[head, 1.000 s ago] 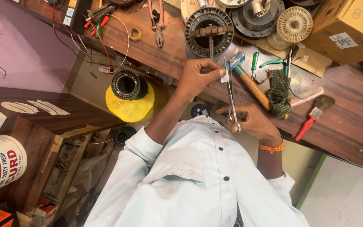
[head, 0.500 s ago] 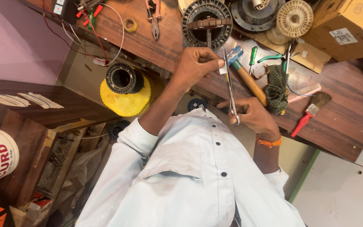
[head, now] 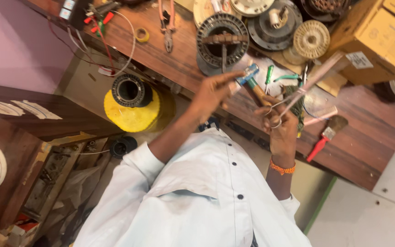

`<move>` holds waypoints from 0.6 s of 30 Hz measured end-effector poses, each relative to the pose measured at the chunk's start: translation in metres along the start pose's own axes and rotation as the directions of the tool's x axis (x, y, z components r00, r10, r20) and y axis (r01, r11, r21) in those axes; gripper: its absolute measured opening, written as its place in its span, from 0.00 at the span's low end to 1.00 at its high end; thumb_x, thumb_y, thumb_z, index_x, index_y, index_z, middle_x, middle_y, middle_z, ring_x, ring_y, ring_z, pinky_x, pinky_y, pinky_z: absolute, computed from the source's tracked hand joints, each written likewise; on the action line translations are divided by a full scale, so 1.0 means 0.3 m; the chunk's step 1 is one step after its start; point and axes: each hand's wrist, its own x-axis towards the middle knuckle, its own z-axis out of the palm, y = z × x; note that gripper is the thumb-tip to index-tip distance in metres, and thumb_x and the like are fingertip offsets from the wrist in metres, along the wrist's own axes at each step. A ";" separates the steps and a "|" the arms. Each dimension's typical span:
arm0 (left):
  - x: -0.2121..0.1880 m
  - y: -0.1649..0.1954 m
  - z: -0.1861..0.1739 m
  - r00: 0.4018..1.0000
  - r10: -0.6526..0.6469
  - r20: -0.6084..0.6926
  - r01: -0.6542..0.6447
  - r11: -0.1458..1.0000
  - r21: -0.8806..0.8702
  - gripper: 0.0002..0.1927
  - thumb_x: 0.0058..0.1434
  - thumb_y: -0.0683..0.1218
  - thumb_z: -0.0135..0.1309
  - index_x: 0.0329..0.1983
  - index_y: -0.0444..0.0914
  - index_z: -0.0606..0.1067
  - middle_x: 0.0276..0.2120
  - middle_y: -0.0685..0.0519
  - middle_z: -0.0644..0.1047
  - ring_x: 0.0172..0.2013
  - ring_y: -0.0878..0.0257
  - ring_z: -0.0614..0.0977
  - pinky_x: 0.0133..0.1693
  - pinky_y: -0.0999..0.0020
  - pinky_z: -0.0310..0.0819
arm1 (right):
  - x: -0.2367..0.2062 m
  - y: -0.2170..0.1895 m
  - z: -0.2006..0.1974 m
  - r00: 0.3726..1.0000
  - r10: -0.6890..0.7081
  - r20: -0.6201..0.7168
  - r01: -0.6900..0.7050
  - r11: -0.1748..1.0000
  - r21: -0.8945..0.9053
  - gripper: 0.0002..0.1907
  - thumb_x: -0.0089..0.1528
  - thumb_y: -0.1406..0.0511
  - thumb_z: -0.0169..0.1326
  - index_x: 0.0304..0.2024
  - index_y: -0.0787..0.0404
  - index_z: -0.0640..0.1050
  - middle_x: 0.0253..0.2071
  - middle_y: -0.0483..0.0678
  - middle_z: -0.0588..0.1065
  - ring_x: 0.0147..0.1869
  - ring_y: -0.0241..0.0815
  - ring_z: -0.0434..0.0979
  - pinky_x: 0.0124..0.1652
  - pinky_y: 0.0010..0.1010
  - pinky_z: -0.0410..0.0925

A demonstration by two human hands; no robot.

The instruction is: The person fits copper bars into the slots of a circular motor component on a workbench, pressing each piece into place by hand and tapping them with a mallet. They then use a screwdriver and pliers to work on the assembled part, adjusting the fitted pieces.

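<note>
**Colours around the wooden surface**

Reddish-brown wood grain on the surface [head: 366, 151]. Red-handled brush [head: 326, 136] beside the pink comb [head: 321, 115]. Green screwdriver [head: 268, 76] near the blue-tipped, tan-handled tool [head: 251, 82]. Bright yellow spool [head: 133, 114] with black ring below the surface edge. Orange wristband [head: 282, 168], white shirt [head: 197, 201] with dark buttons. Tan cardboard box [head: 380, 36], cream reel [head: 312, 38].

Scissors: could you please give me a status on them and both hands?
Right hand shut on scissors, blades angled up over the bench. Left hand beside them, fingers extended, grip unclear. Hammer lies just behind both hands.
</note>
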 end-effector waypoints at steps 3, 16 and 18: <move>-0.081 -0.026 0.006 0.999 0.027 0.020 -0.026 0.999 -0.036 0.20 0.58 0.41 0.61 0.54 0.44 0.73 0.42 0.56 0.80 0.35 0.71 0.81 0.27 0.76 0.77 | 0.039 -0.027 0.094 0.997 0.080 -0.013 -0.080 0.997 -0.015 0.31 0.61 0.58 0.64 0.62 0.67 0.72 0.46 0.48 0.81 0.38 0.30 0.77 0.37 0.20 0.72; -0.221 -0.032 -0.065 0.858 0.502 0.107 -0.465 0.672 0.577 0.08 0.60 0.41 0.63 0.42 0.39 0.82 0.34 0.52 0.77 0.36 0.64 0.79 0.38 0.68 0.74 | 0.055 0.008 0.198 0.963 0.229 0.140 -0.217 0.971 -0.095 0.15 0.58 0.73 0.64 0.45 0.67 0.75 0.39 0.48 0.79 0.42 0.35 0.81 0.43 0.25 0.75; -0.201 -0.051 -0.057 0.938 0.348 -0.003 -0.327 0.885 0.332 0.07 0.60 0.41 0.62 0.42 0.37 0.81 0.33 0.54 0.79 0.32 0.68 0.79 0.34 0.72 0.74 | 0.052 0.019 0.205 0.966 0.232 0.110 -0.222 0.970 -0.101 0.14 0.58 0.73 0.65 0.43 0.65 0.75 0.38 0.47 0.79 0.40 0.35 0.80 0.43 0.25 0.75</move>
